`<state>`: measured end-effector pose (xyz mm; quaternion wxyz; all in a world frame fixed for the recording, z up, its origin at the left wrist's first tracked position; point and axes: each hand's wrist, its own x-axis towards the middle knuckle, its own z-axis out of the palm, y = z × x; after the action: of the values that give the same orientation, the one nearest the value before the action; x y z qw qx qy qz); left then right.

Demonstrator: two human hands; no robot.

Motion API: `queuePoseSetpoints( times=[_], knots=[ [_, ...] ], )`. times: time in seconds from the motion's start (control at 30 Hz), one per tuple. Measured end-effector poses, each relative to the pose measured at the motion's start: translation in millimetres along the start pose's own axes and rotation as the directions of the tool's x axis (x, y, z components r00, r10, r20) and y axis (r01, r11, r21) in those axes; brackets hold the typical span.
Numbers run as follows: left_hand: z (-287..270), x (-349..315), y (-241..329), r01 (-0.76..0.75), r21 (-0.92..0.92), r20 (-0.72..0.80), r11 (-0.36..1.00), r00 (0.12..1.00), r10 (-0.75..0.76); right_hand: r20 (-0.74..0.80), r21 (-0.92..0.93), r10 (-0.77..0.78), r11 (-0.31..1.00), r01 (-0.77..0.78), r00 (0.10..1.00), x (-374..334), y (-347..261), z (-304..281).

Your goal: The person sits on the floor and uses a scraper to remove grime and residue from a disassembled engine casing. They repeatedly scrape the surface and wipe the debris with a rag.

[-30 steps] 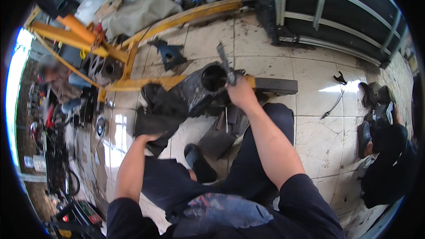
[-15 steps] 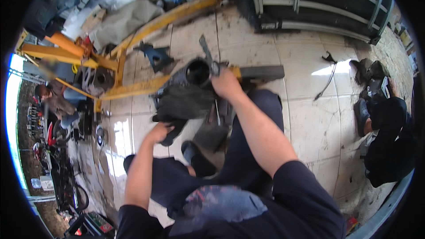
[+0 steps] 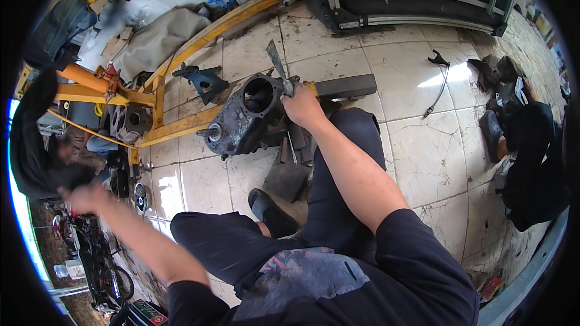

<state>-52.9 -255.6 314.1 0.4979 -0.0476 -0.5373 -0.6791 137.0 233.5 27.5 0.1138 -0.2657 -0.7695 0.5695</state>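
A greasy metal gearbox housing (image 3: 232, 128) lies in front of me, its round opening facing up and a splined shaft sticking out on its left. My right hand (image 3: 302, 106) is closed at the housing's right edge around a flat-bladed scraper (image 3: 275, 59), whose blade points up and away. Far out to the left, my left hand (image 3: 87, 198) grips a dark cloth (image 3: 37, 151). Both hand and cloth are smeared by motion, and the cloth hangs well apart from the housing.
Yellow hoist legs (image 3: 208, 24) cross the floor beyond the housing, near a dark blue metal bracket (image 3: 204, 82). A forked part with a cable (image 3: 443, 81) lies right. Another person's sandalled foot (image 3: 494, 136) is far right. A motorcycle (image 3: 99, 259) stands lower left.
My left hand has swung the dark cloth off the housing and out to the left, uncovering the housing and shaft. My right hand keeps its hold on the scraper.
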Motion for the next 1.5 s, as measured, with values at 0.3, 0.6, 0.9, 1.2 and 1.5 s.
queuePoseSetpoints(
  times=[0.3,0.6,0.9,1.2,1.5],
  knots=[
    [-187,-302,-173,-0.174,0.840,0.540,0.514,0.163,-0.826,-0.047,-0.008,0.033,0.999,-0.033,0.998,-17,10,-16],
    [-142,-88,-58,-0.430,0.866,0.499,0.257,0.703,-0.506,0.021,-0.104,0.077,0.992,-0.075,0.997,0,39,-3],
    [-224,-157,-116,-0.142,0.864,0.502,0.483,0.295,-0.813,0.123,-0.300,0.036,0.954,0.003,0.992,-39,-2,11],
    [-216,-136,-147,-0.235,0.878,0.430,0.416,0.008,-0.903,0.128,-0.385,-0.007,0.921,0.056,0.992,-55,-16,16],
    [-9,-87,3,-0.092,0.705,0.686,0.703,0.339,-0.644,0.081,-0.373,-0.079,0.922,0.104,0.994,-9,17,40]
  ],
)
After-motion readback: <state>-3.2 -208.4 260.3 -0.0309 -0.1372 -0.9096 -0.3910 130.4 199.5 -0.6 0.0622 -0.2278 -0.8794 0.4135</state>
